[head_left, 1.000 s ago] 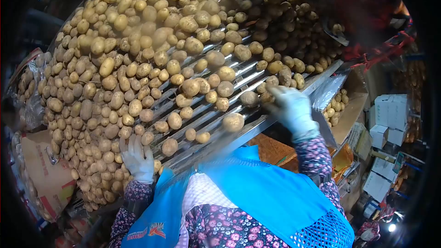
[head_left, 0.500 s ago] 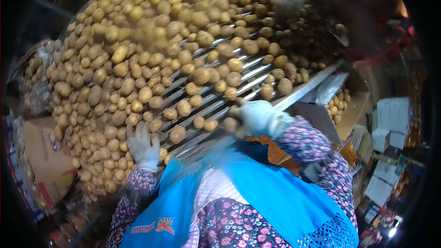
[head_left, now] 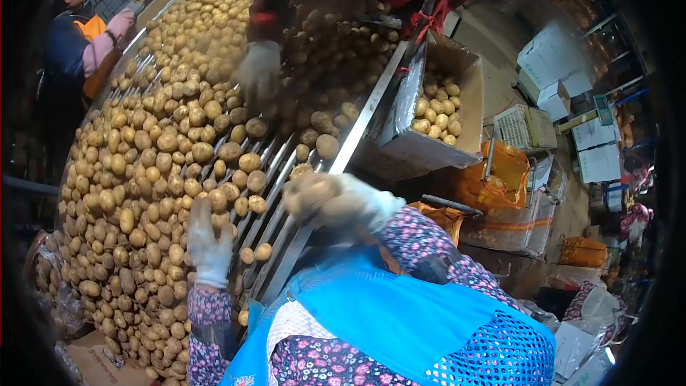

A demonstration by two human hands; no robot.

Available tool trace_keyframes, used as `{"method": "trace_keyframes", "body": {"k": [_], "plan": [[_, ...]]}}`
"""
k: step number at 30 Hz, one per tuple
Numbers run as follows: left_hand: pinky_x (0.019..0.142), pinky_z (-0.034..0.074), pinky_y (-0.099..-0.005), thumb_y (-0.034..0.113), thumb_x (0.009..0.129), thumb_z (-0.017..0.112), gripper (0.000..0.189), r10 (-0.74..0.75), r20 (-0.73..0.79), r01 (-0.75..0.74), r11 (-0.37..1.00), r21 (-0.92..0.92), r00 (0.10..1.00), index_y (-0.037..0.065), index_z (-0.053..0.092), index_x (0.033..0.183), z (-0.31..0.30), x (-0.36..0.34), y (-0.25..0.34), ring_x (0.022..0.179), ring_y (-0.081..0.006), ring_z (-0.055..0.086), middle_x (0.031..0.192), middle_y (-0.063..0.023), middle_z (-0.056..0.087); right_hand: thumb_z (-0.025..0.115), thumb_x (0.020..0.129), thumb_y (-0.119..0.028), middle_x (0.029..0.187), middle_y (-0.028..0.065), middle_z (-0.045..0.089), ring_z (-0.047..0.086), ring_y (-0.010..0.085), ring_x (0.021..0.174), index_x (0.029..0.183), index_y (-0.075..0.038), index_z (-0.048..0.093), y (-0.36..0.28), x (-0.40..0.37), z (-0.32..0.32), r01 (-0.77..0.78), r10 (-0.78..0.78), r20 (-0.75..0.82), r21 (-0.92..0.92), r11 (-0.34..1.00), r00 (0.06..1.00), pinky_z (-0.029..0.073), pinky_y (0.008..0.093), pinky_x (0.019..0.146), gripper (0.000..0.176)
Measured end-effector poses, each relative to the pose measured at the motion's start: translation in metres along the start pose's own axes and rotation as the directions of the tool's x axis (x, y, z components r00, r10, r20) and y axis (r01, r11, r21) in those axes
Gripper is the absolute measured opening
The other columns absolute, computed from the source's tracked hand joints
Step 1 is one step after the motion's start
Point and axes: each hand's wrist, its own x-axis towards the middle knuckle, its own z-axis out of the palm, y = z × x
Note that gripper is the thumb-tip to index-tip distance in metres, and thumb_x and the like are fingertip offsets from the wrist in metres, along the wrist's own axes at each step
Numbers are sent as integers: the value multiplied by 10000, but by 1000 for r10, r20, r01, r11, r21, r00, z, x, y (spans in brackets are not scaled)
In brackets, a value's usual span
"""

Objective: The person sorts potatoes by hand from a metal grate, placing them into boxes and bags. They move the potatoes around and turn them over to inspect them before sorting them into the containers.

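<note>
A large heap of potatoes (head_left: pixel 126 220) covers the slatted metal table, whose bars (head_left: pixel 271 225) show in the middle. My left hand (head_left: pixel 209 246), in a pale glove, rests with fingers stretched on the heap's near side, among potatoes. My right hand (head_left: pixel 357 204), gloved and smeared by motion, is above the table's metal edge (head_left: pixel 368 114), closed on several potatoes (head_left: pixel 314 196). Across the table, a co-worker's gloved hand (head_left: pixel 259 75) hangs blurred over the potatoes.
A cardboard box (head_left: pixel 468 93) holding potatoes stands right of the table. Beyond it are orange mesh bags (head_left: pixel 504 175), a pale crate (head_left: pixel 525 129) and white boxes (head_left: pixel 554 57). A person (head_left: pixel 71 50) stands at the far left; another in red and black leans in at the top.
The view has turned, showing more of the right side. My right hand now holds potatoes at the table's edge. My left hand stays on the heap.
</note>
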Motion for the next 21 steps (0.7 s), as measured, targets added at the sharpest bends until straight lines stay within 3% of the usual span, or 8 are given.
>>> {"method": "trace_keyframes", "body": {"k": [3,5,7,11,13,15,17,21], "plan": [[1106,377,-457,175,807,675,625,46,128,-64,987,145,991,65,469,1387,25,25,-9,1348,-379,402,1483,-198,401,742,791,-153,1186,160,627,648,243,1007,1292,-26,547,-6,-52,-59,-119,113,-327,2,993,938,543,339,889,552],[1053,411,-454,166,794,690,626,87,120,-116,957,266,989,110,482,1382,36,35,-12,1282,-378,440,1440,-170,425,748,839,-245,1116,172,620,676,304,866,1217,-45,548,-22,-90,-72,288,5,-556,438,851,831,606,336,701,471],[1025,435,-447,101,780,691,618,38,103,-65,961,268,994,128,497,1365,42,43,-17,1240,-379,472,1374,-165,467,764,856,-358,1060,176,633,674,228,778,1253,-31,525,-24,-108,-121,487,-107,-761,293,823,640,607,317,616,566],[1012,446,-437,88,814,689,580,35,86,-49,986,159,996,119,514,1366,37,49,-22,1181,-374,529,1329,-178,522,647,921,-462,1126,148,615,666,310,924,1359,-55,430,-77,-131,-225,392,-43,-849,199,898,527,606,439,703,636],[996,463,-412,136,849,692,566,-39,28,38,999,5,999,92,502,1380,35,44,-20,1152,-337,558,1304,-165,550,554,963,-491,1200,139,588,614,290,1038,1349,-14,441,-90,-123,-230,383,-82,-984,-15,924,159,569,472,807,624],[979,481,-387,185,883,694,563,-118,-13,114,982,-150,993,66,490,1395,31,41,-18,1123,-301,587,1280,-152,578,536,979,-448,1285,141,551,557,276,1138,1338,12,464,-72,-126,-234,446,-163,-977,-87,891,134,534,440,890,588],[917,519,-310,273,929,675,582,-291,237,348,431,-832,927,16,470,1409,19,29,1,1060,-194,614,1233,-110,602,536,983,-426,1298,138,564,580,267,1124,1321,3,498,-45,-120,-202,584,-317,-938,-180,792,141,537,394,882,548],[540,514,-272,390,987,569,463,-294,553,524,-175,-833,780,76,530,1323,-3,10,55,696,-132,607,982,-55,670,583,971,-284,1174,138,639,675,189,922,1353,22,486,7,-89,-105,293,-94,-850,74,953,518,554,278,746,499]]}}
